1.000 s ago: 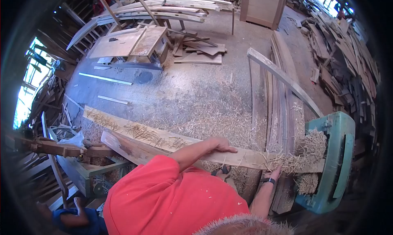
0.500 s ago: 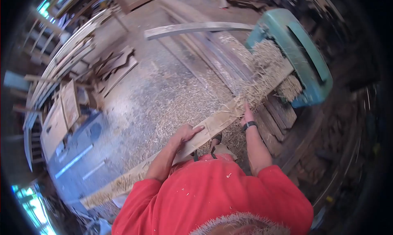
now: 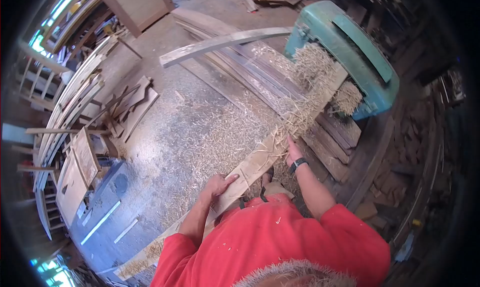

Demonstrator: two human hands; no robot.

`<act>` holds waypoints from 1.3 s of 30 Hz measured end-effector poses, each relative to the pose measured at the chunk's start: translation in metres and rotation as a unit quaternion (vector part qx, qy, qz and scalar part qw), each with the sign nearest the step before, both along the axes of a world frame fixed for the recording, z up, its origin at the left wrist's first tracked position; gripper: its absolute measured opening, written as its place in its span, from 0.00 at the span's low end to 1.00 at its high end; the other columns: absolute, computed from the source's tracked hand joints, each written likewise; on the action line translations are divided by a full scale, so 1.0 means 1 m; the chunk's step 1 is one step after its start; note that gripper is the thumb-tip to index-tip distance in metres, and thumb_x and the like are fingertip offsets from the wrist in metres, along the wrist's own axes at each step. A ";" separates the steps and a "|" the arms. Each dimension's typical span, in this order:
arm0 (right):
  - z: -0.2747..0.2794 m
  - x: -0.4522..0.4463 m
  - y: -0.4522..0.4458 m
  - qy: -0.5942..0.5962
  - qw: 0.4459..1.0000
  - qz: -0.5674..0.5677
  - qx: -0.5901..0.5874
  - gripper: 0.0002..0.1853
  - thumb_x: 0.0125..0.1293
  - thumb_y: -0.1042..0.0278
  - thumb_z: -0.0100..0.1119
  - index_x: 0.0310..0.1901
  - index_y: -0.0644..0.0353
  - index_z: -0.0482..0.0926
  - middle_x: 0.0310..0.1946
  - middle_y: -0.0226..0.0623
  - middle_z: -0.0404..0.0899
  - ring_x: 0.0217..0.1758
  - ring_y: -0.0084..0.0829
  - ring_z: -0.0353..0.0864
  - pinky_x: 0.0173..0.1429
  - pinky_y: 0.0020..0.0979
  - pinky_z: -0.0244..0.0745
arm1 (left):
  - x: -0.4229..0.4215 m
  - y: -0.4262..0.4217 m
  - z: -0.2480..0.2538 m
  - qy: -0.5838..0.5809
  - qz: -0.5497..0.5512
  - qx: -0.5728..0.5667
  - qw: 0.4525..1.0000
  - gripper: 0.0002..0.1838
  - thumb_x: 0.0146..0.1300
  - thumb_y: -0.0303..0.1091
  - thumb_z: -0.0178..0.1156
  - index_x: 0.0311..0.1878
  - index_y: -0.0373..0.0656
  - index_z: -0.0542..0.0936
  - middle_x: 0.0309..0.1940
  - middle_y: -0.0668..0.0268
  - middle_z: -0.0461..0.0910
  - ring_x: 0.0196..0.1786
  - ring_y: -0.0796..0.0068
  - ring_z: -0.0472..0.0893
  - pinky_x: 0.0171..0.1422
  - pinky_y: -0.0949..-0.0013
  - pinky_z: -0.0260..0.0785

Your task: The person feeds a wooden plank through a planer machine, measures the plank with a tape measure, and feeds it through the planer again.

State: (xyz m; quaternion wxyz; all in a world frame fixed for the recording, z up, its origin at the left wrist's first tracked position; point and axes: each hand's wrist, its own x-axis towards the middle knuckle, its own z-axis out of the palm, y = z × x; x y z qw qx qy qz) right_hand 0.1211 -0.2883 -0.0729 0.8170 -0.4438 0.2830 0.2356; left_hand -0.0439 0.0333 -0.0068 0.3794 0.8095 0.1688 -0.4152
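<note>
A long pale board (image 3: pixel 250 168) runs from the lower left up into the green machine (image 3: pixel 350 57) at the upper right. My left hand (image 3: pixel 220 184) grips its far edge, thumb on top and the fingers mostly hidden below. At the near edge, closer to the machine, is my right hand (image 3: pixel 294 150), with a dark watch on the wrist; its fingers are partly hidden beneath the board and shavings. Curly wood shavings (image 3: pixel 315 67) heap on the board at the machine's mouth, and more lie along its upper face.
Long planks (image 3: pixel 240 67) lie on the floor beyond the board, with a beam (image 3: pixel 225 44) across them. Scrap boards (image 3: pixel 137 112) and a table with a saw blade (image 3: pixel 72 182) stand left. Shavings cover the floor (image 3: pixel 200 132). A wooden cabinet (image 3: pixel 135 7) is at the back.
The view has swung right, so the machine now appears higher and the board runs diagonally. Both hands remain at the board.
</note>
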 end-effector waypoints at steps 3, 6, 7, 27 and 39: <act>0.017 -0.003 -0.002 0.009 0.999 0.012 -0.030 0.35 0.70 0.43 0.59 0.68 0.60 0.68 0.66 0.39 0.74 0.66 0.37 0.74 0.72 0.42 0.66 | -0.007 0.004 0.005 -0.029 -0.014 0.020 0.999 0.49 0.58 0.80 0.47 0.40 0.32 0.86 0.36 0.39 0.84 0.45 0.42 0.84 0.55 0.50 0.73; -0.028 0.021 -0.025 0.010 0.997 -0.074 -0.035 0.37 0.69 0.40 0.58 0.70 0.59 0.66 0.64 0.39 0.74 0.66 0.39 0.74 0.72 0.43 0.65 | -0.014 0.009 0.016 -0.023 0.032 -0.016 0.999 0.47 0.59 0.78 0.49 0.41 0.31 0.86 0.37 0.39 0.84 0.45 0.43 0.84 0.54 0.50 0.73; -0.019 0.030 -0.027 0.009 0.993 -0.112 -0.038 0.37 0.69 0.39 0.57 0.70 0.58 0.66 0.64 0.39 0.74 0.65 0.40 0.74 0.72 0.43 0.65 | -0.014 0.011 0.023 -0.013 0.036 -0.002 0.999 0.47 0.59 0.77 0.50 0.42 0.31 0.86 0.38 0.39 0.84 0.45 0.44 0.84 0.54 0.50 0.72; -0.034 0.059 -0.047 0.033 0.980 -0.083 -0.180 0.43 0.65 0.41 0.63 0.67 0.73 0.64 0.66 0.50 0.70 0.63 0.42 0.74 0.67 0.44 0.69 | -0.069 0.025 0.009 0.021 0.040 0.001 0.999 0.45 0.59 0.75 0.53 0.47 0.32 0.85 0.39 0.41 0.84 0.47 0.46 0.84 0.56 0.53 0.73; -0.050 0.026 -0.029 0.042 0.968 -0.055 -0.243 0.49 0.65 0.37 0.59 0.67 0.81 0.60 0.69 0.62 0.63 0.72 0.49 0.65 0.72 0.40 0.61 | -0.022 0.005 0.027 0.044 0.023 -0.071 0.996 0.47 0.59 0.76 0.52 0.52 0.33 0.84 0.45 0.45 0.84 0.51 0.53 0.83 0.59 0.57 0.71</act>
